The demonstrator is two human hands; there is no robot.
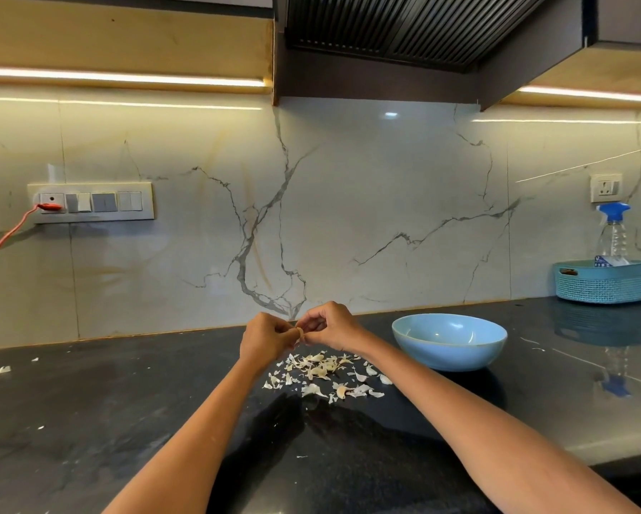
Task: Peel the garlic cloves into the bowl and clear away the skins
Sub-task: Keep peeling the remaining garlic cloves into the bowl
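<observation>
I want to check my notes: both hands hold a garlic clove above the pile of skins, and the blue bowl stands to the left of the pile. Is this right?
One detail is wrong. In the head view the blue bowl stands to the right of the pile of skins, not the left. The rest holds: the left hand and right hand pinch a garlic clove above the pile.

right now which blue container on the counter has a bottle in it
The teal woven basket at far right holds the spray bottle; the smooth light-blue bowl holds no bottle.
</observation>
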